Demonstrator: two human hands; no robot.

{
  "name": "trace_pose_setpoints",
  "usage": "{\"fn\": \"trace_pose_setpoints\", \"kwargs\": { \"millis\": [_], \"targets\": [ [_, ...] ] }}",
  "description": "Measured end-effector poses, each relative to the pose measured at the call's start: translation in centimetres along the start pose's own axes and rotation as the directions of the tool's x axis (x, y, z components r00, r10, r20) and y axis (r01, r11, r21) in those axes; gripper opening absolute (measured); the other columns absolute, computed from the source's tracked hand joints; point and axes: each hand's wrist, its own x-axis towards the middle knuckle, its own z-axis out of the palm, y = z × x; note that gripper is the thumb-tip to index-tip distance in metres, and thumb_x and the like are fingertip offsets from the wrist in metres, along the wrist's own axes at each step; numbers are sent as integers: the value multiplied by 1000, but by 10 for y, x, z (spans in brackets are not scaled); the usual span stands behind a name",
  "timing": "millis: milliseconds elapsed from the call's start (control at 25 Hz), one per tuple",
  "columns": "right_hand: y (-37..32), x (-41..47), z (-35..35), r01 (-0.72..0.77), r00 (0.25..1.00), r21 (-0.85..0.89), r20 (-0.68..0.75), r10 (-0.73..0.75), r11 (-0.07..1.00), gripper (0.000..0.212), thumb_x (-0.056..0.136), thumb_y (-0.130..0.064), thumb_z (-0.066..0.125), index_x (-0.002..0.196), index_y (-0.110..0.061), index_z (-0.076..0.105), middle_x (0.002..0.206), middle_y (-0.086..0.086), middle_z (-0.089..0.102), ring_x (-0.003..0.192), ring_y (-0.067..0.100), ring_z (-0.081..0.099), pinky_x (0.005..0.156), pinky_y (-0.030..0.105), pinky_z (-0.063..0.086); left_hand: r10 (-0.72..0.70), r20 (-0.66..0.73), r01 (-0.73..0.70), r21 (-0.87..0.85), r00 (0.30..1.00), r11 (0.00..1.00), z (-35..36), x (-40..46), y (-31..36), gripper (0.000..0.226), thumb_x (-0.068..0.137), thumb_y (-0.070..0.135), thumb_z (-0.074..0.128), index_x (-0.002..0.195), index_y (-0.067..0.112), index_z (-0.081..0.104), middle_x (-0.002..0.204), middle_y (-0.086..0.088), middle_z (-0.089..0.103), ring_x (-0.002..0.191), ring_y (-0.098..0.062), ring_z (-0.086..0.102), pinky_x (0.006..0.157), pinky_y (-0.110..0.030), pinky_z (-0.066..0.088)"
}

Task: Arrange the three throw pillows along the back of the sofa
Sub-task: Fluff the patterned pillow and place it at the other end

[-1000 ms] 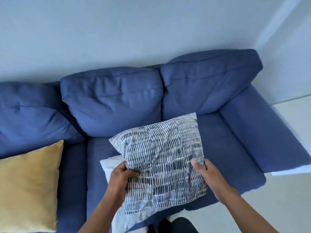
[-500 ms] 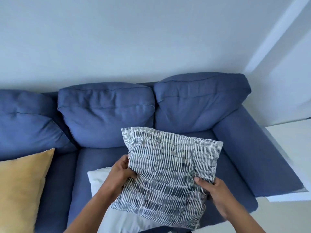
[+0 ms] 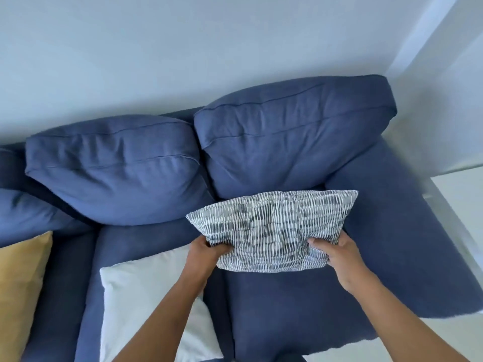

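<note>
A blue-and-white patterned pillow (image 3: pixel 274 228) hangs over the right seat of the blue sofa (image 3: pixel 287 309), its far edge close to the right back cushion (image 3: pixel 287 142). My left hand (image 3: pixel 206 253) grips its near left edge and my right hand (image 3: pixel 337 250) grips its near right edge. A white pillow (image 3: pixel 141 296) lies flat on the middle seat, partly under my left forearm. A yellow pillow (image 3: pixel 21 288) lies on the left seat, cut off by the frame edge.
The middle back cushion (image 3: pixel 115 168) and part of a left one (image 3: pixel 23 215) line the wall. The sofa's right armrest (image 3: pixel 407 231) stands beside a white surface (image 3: pixel 462 205) at the far right. Pale floor shows at the bottom right.
Both hands have carried the patterned pillow off the white pillow, to the right and toward the right back cushion. The white pillow now lies uncovered.
</note>
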Motion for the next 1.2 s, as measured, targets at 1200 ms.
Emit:
{"fn": "trace_pose_setpoints", "kwargs": {
  "millis": [1200],
  "targets": [
    [-25, 86, 54, 143, 985, -526, 157, -69, 839, 74, 99, -42, 59, 162, -21, 29, 170, 1, 28, 156, 21, 27, 124, 39, 26, 1, 11, -5, 405, 1000, 914, 40, 56, 16, 73, 92, 45, 61, 157, 27, 33, 160, 1, 43, 139, -15, 49, 112, -34, 42]
  ]
}}
